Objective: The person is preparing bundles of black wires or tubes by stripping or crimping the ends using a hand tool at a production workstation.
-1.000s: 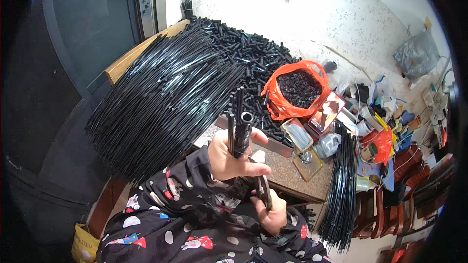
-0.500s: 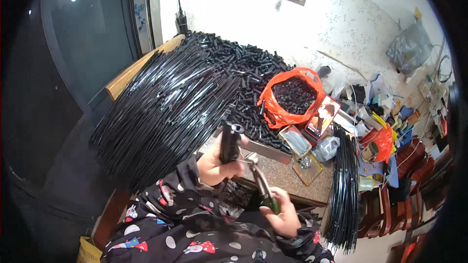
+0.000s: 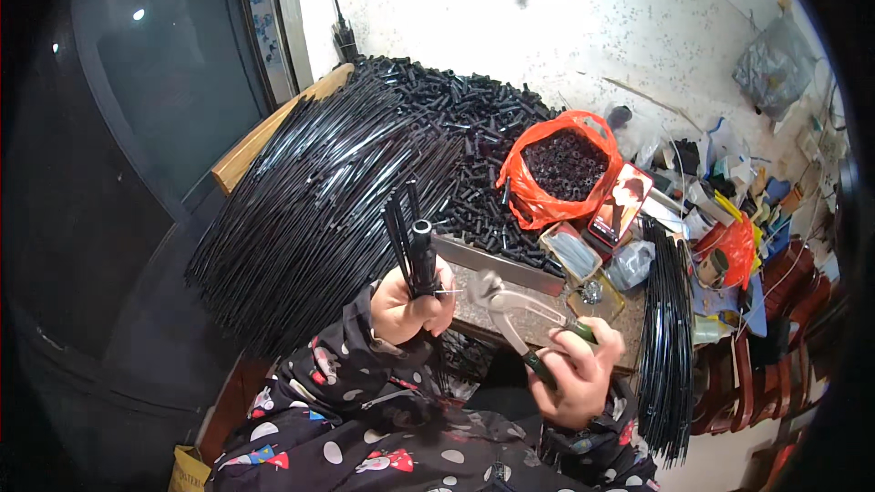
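Black tube [image 3: 422, 261]: smooth, cylindrical, bright rim on its open upper end, sitting nearly upright in the left grip [image 3: 410, 307].

Left to right:
- Wooden board [image 3: 284, 123]: flat, pale, far to the upper left of left grip.
- Long rods [image 3: 301, 219]: thin, glossy black, big fanned heap left of left grip.
- Slim black rods [image 3: 399, 235]: a few, alongside the tube, just above left grip, leaning left.
- Metal pin [image 3: 449, 292]: fine, silvery, pokes out right of left grip.
- Surface [image 3: 469, 310]: speckled, stone-like, between and beyond the grips.
- Short tubes [image 3: 497, 132]: black, loose heap beyond left grip.
- Pliers [image 3: 522, 299]: bare metal, green-covered handles, head pointing from right grip [image 3: 583, 372] toward left grip.
- Plastic bag [image 3: 524, 196]: orange-red, crinkled, open-topped, holds small black parts, beyond right grip.
- Red box [image 3: 623, 205]: rectangular, also beyond right grip.
- Rod bundle [image 3: 665, 346]: glossy black, right of right grip.

Left grip: fist closed round tube plus slim rods.

Right grip: fingers part-curled, wrapped on the pliers' handles, which are spread apart. Pliers' head near the pin, not touching; too blurred to read its opening.
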`<state>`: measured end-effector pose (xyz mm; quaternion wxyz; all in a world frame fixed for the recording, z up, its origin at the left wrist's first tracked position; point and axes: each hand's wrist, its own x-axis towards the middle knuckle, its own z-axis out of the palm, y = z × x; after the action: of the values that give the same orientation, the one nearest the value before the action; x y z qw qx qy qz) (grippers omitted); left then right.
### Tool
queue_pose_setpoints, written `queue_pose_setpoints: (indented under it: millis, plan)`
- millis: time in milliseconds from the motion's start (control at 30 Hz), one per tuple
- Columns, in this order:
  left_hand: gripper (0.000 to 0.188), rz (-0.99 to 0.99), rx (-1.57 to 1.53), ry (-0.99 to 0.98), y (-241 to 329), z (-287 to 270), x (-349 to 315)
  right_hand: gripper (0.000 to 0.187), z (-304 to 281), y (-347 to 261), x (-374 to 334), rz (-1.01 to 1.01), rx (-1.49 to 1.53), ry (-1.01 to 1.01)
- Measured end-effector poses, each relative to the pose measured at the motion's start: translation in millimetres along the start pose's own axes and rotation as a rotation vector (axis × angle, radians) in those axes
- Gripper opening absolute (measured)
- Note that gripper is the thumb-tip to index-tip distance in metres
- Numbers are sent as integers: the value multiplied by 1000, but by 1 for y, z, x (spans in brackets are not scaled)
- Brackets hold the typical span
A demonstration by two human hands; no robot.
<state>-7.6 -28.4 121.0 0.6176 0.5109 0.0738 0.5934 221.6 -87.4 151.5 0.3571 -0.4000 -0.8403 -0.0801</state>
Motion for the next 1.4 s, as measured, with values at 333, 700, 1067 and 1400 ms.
queue_pose_setpoints:
  millis: [333, 700, 1067, 1400]
  plan:
    - [37, -16, 211, 218, -2, 16, 2, 27, -13, 5, 6, -166, -367, 158]
    - [47, -59, 298, 143, 7, 28, 15, 16, 41, 25, -65, 990, 2381, -721]
    - [42, 48, 508, 328, 10, 21, 14, 44, 11, 18, -10, 70, 326, -111]
    - [63, 154, 699, 108, -3, 6, 15, 52, 42, 3, -19, 488, 660, -274]
